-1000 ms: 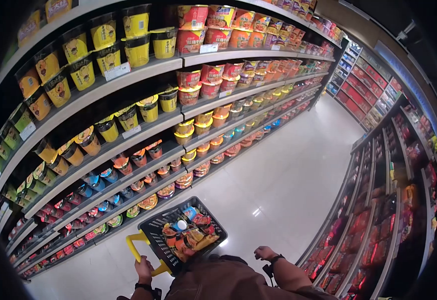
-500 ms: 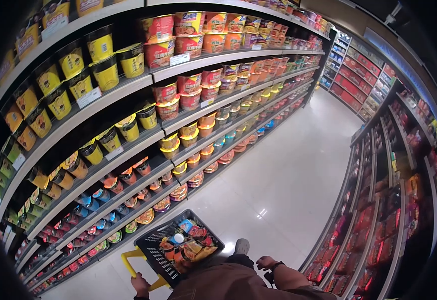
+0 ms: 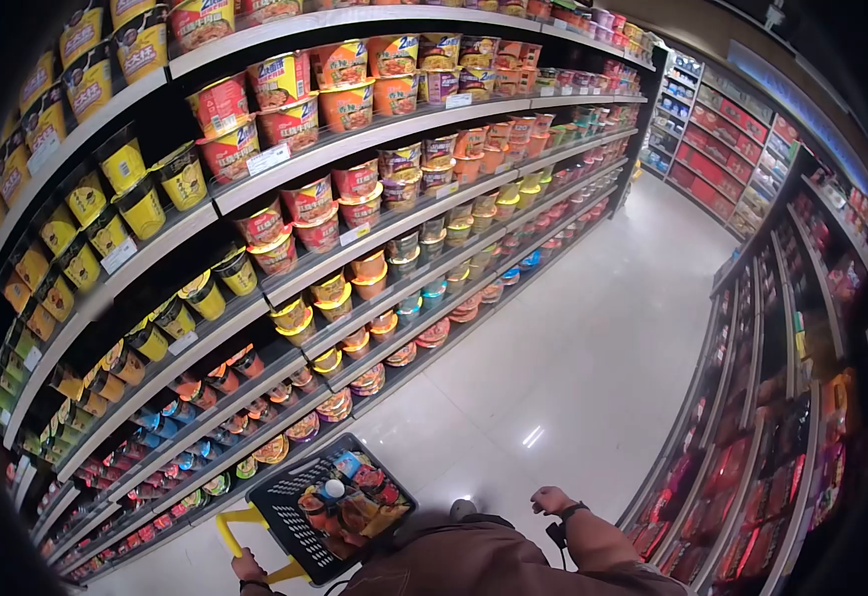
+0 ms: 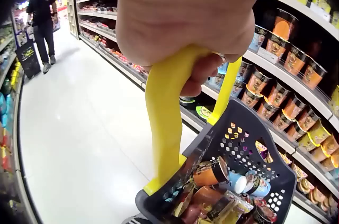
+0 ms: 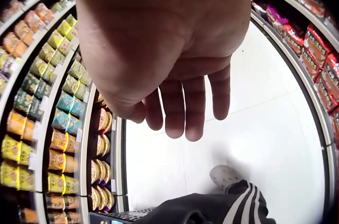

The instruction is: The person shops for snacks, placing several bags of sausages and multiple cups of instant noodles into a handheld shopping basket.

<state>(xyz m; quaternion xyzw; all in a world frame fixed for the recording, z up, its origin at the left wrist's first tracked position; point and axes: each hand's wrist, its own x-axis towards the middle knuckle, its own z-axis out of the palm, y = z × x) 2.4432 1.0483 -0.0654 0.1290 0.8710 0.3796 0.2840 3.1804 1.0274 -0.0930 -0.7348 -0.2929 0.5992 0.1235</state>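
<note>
My left hand (image 4: 185, 17) grips the yellow handle (image 4: 165, 113) of a dark shopping basket (image 4: 206, 142), its fingers curled round the bar. Packaged foods fill the basket, among them an orange cup (image 4: 210, 172), a white-lidded container (image 4: 238, 183) and a blue-and-white pack (image 4: 258, 186). In the head view the same basket (image 3: 270, 497) hangs low at the left of the body. My right hand (image 5: 175, 70) holds nothing; its fingers hang loosely over the pale floor, away from the shelves.
Shelves of instant noodle cups (image 3: 285, 79) line the left side of the aisle. Red packets (image 5: 318, 44) fill shelves on the right. A pale floor (image 3: 553, 377) runs between them to a far shelf (image 3: 717, 149). Behind, a person (image 4: 42, 20) in dark clothes stands beside a dark basket (image 4: 28, 59).
The view has advanced along the aisle, and the noodle cups slide leftward and down in the head view. The basket travels along in the left hand; the right hand stays free.
</note>
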